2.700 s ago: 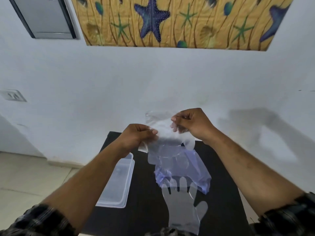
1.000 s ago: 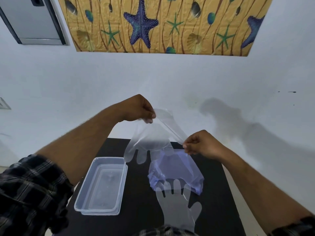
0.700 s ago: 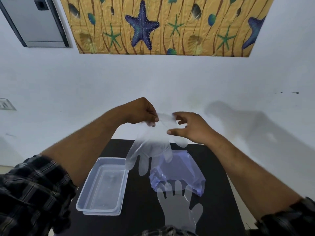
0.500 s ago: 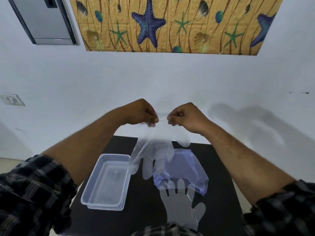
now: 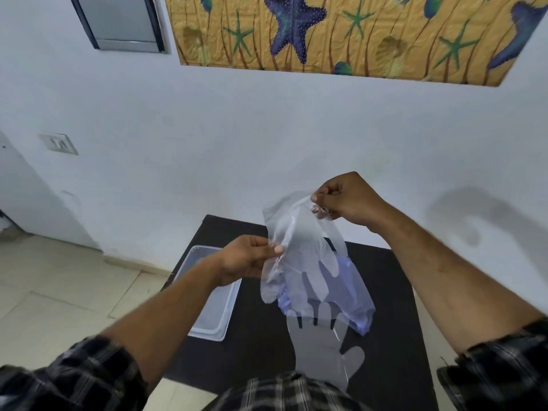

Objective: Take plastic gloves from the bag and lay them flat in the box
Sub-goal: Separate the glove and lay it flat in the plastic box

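A clear plastic glove [image 5: 299,247] hangs in the air above the black table [image 5: 388,307], fingers pointing down. My right hand [image 5: 347,200] pinches its cuff at the top. My left hand [image 5: 246,259] pinches its left edge lower down. Below it lies the bluish plastic bag [image 5: 347,295], crumpled on the table. A second clear glove [image 5: 323,348] lies flat on the table in front of the bag, fingers toward the bag. The clear plastic box [image 5: 216,304] sits on the table's left side, partly hidden by my left forearm.
The table stands against a white wall [image 5: 267,129] bearing a starfish picture [image 5: 326,34]. Tiled floor [image 5: 53,292] lies to the left. My checked shirt [image 5: 284,393] fills the bottom edge.
My left hand has dropped from the glove's top edge to its left side, and my right hand now holds the cuff alone up high. The glove hangs over the bag.
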